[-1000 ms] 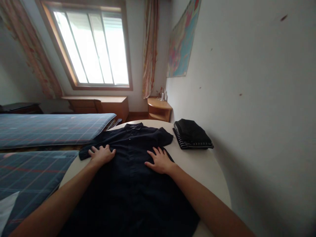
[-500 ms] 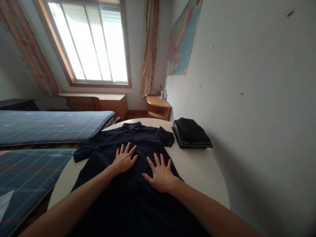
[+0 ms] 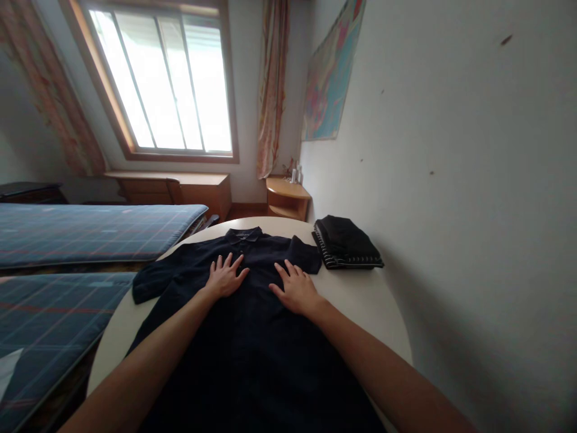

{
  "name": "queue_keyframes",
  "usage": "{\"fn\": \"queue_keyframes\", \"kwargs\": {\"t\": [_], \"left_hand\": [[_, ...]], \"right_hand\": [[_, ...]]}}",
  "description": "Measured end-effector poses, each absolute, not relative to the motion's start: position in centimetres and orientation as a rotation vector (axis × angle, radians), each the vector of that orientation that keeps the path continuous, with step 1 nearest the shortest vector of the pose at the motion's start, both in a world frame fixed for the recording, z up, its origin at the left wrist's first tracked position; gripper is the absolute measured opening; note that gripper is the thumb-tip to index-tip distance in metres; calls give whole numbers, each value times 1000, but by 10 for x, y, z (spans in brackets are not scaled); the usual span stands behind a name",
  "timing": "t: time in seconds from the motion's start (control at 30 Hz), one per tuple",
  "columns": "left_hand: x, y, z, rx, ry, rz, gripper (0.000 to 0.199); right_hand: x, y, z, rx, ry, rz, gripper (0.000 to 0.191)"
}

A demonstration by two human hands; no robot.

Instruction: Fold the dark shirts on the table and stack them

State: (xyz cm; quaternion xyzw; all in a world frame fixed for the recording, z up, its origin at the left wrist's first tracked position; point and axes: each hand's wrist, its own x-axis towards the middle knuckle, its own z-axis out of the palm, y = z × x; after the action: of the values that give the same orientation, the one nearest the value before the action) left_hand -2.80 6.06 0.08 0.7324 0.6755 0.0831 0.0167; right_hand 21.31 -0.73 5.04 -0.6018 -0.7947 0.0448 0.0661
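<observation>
A dark navy polo shirt point(image 3: 252, 337) lies spread front side up, its collar at the far edge and its short sleeves out to both sides. My left hand point(image 3: 224, 276) rests on the chest, left of the button placket, with fingers spread. On the right side of the chest lies my right hand point(image 3: 295, 288), fingers stretched out and a little apart. Neither hand grasps the cloth. The shirt's lower part runs toward me between my forearms and out of the bottom of the view.
Under the shirt is a round cream table point(image 3: 387, 313). A stack of folded dark clothes point(image 3: 347, 240) sits at its right back, close to the white wall point(image 3: 473, 240). Beds with plaid mattresses point(image 3: 99, 234) stand at the left. A wooden corner shelf point(image 3: 288, 189) is behind.
Both hands have slid up the shirt toward the collar, the right one farther. The collar and shoulders have shifted slightly to the right, and the view has turned a little.
</observation>
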Motion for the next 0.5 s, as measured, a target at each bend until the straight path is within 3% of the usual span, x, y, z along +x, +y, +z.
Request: {"fn": "queue_keyframes", "kwargs": {"t": [0.23, 0.5], "left_hand": [[-44, 90, 9, 2154, 2164, 157, 77], [-19, 98, 21, 1991, 2363, 344, 65]], "right_hand": [[229, 43, 44, -2004, -2250, 152, 73], [221, 89, 61, -2240, -2024, 5, 60]]}}
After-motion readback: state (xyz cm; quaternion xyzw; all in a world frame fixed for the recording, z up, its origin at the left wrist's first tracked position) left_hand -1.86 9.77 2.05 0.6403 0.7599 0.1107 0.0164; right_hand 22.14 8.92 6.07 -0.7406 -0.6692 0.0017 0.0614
